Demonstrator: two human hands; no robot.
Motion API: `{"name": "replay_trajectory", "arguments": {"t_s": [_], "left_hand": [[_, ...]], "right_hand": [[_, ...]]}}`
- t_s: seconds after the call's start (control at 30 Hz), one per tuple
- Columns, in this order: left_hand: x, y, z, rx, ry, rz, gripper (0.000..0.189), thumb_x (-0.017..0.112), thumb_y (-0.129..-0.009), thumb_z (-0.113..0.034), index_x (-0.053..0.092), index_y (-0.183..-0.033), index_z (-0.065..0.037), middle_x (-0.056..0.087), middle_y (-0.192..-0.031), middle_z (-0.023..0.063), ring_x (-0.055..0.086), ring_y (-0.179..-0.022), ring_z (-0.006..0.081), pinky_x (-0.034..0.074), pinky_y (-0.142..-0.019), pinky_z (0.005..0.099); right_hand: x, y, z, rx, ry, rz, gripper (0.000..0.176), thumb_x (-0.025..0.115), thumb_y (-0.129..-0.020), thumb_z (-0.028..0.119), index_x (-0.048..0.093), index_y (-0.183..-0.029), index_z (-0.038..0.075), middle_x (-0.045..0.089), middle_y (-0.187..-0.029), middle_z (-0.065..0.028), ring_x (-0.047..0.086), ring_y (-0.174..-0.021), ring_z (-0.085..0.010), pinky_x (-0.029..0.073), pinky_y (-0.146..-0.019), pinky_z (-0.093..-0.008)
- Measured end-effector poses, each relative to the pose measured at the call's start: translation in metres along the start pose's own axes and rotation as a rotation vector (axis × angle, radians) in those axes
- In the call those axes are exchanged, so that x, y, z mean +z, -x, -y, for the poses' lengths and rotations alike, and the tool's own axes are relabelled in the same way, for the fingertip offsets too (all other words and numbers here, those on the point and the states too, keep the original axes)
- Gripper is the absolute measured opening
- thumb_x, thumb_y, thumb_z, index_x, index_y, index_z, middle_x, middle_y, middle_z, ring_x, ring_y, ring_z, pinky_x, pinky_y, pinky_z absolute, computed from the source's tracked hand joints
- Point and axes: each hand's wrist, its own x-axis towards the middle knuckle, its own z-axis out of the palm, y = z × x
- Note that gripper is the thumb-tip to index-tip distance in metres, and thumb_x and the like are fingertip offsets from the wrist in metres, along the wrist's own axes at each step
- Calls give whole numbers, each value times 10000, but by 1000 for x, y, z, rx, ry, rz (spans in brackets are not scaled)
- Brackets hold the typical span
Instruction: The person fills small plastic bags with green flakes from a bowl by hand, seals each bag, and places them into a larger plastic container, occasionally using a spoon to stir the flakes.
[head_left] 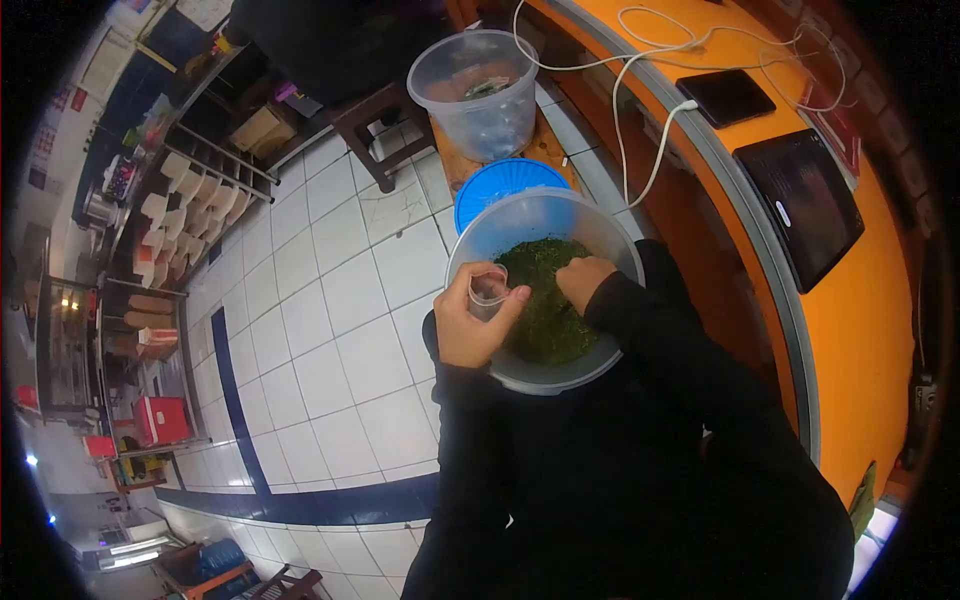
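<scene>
A translucent round tub (622,232) rests at my lap with a dark green, leafy mass (548,325) inside. Over its left side my left hand (474,325) has its fingers wrapped round a small clear cup (489,288), whose open top faces me. My right hand (585,283) reaches over the green mass from the right, fingers bent down and touching it; their tips are hidden, and whether they grip any of it is unclear.
Beyond the tub lie a blue lid (482,192) and another clear tub (450,120) on a wooden bench (552,150). On the right, an orange counter (870,350) bears a tablet (800,200), a phone (725,97) and white cables. A stool (380,125) stands beyond.
</scene>
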Motion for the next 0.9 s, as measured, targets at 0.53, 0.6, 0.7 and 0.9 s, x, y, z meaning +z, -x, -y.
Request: {"name": "replay_trajectory", "arguments": {"t_s": [0.53,0.6,0.7,0.9], "left_hand": [[-5,3,14,54,-2,-2,322,835,-868,-228,663,-1026,-6,703,-913,66,677,-846,156,529,-793,310],[-13,8,27,77,254,-27,328,789,-890,-222,633,-1058,13,682,-904,90,684,-816,180,547,-767,324],[-37,19,23,-14,251,-33,318,796,-850,-174,639,-1079,-19,656,-874,27,636,-813,130,514,-756,280],[-63,19,-23,45,-309,161,346,887,-798,-224,644,-934,-18,647,-750,34,608,-707,130,488,-692,294]], "right_hand": [[-27,11,-24,-70,-464,-31,157,704,-919,94,768,-1041,18,750,-910,-188,718,-959,-376,542,-841,-477],[-42,18,-22,-79,-474,-46,156,697,-929,99,761,-1046,18,751,-934,-186,715,-981,-374,541,-855,-475],[-47,27,-31,-149,-501,-162,151,681,-950,110,744,-1058,25,746,-1009,-182,701,-1035,-373,537,-901,-472],[-74,48,-32,-123,-588,-264,161,635,-987,114,728,-1086,27,714,-1080,-171,672,-1080,-372,519,-950,-460]]}}
